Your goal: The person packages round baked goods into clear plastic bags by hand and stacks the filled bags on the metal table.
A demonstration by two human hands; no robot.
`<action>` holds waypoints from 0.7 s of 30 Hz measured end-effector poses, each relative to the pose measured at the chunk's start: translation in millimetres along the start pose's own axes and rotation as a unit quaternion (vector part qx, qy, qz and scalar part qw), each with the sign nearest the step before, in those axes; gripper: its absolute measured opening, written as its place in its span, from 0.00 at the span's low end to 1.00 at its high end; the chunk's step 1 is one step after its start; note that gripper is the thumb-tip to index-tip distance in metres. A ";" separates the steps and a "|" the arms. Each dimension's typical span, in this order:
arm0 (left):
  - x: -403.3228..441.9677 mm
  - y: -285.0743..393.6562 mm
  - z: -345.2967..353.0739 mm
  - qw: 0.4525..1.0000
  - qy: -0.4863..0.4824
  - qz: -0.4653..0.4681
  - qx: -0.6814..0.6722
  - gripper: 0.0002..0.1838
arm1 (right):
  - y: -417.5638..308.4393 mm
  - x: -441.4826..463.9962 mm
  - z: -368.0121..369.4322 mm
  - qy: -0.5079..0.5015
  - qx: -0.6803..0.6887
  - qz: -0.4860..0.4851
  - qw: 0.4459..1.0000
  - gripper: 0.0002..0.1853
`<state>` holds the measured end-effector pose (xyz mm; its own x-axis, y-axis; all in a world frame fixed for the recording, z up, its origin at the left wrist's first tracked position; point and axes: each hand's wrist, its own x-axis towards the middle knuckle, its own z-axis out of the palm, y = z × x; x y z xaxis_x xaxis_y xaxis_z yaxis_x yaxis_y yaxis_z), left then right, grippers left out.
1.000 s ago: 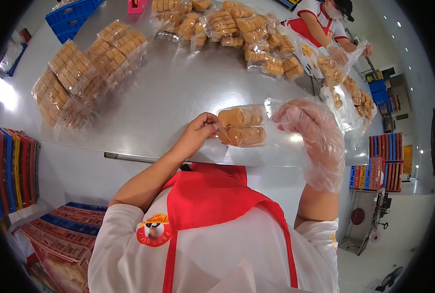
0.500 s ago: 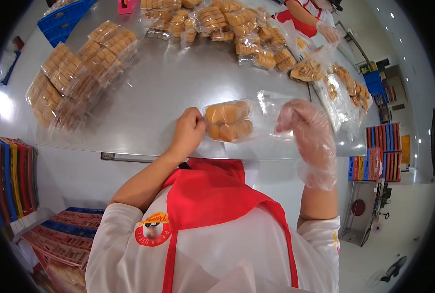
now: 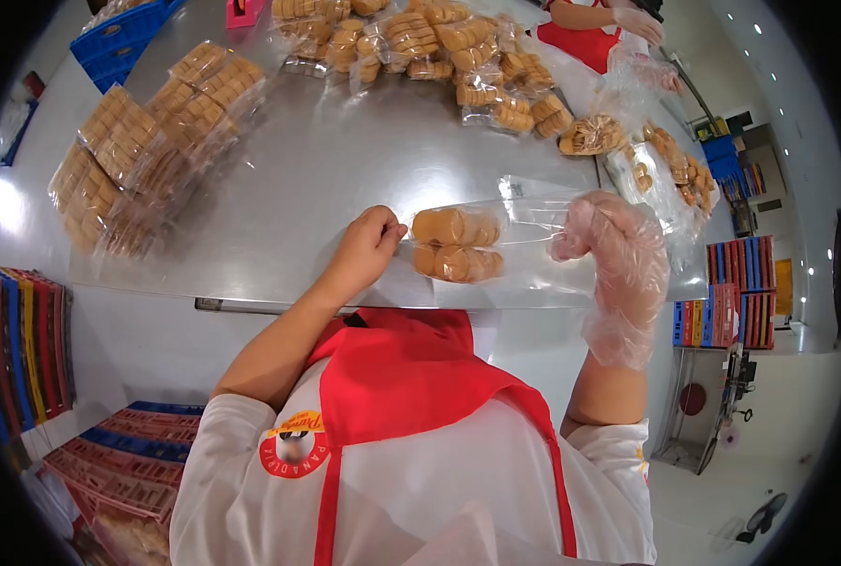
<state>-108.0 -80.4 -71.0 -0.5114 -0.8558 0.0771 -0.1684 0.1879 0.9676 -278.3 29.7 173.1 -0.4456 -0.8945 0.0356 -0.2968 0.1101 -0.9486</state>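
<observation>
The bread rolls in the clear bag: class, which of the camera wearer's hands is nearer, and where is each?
Left. The left hand is close beside the bread rolls, on their left; the gloved right hand is farther away on their right, with clear bag between.

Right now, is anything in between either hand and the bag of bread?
No, nothing visible is in the way. The left hand pinches one end of the bag of bread, and the gloved right hand grips the loose plastic at the other. The heaped packs lie farther back on the table.
</observation>
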 end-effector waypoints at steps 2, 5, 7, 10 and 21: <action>-4.7 -3.6 4.0 0.997 0.016 0.062 0.043 0.05 | -1.1 0.4 11.6 0.028 0.007 0.041 0.999 0.09; -4.6 -22.0 7.4 0.990 0.028 0.101 0.090 0.06 | 22.3 6.8 9.8 -0.071 -0.039 -0.040 0.996 0.09; -1.6 -16.8 4.1 0.988 0.037 0.106 0.101 0.07 | 10.1 4.8 11.1 -0.025 0.035 -0.022 0.999 0.10; -3.9 -11.7 3.6 0.989 0.022 0.103 0.108 0.07 | 7.0 9.2 11.8 -0.027 -0.048 0.018 0.998 0.11; -7.9 27.4 -9.8 0.999 -0.034 0.039 0.007 0.04 | -13.5 5.9 -17.0 -0.031 -0.019 -0.082 0.996 0.09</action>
<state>-100.3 -73.2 -42.7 -0.5791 -0.8038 0.1362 -0.1374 0.2610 0.9555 -291.2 30.3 191.5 -0.3352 -0.9269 0.1691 -0.3931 -0.0256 -0.9192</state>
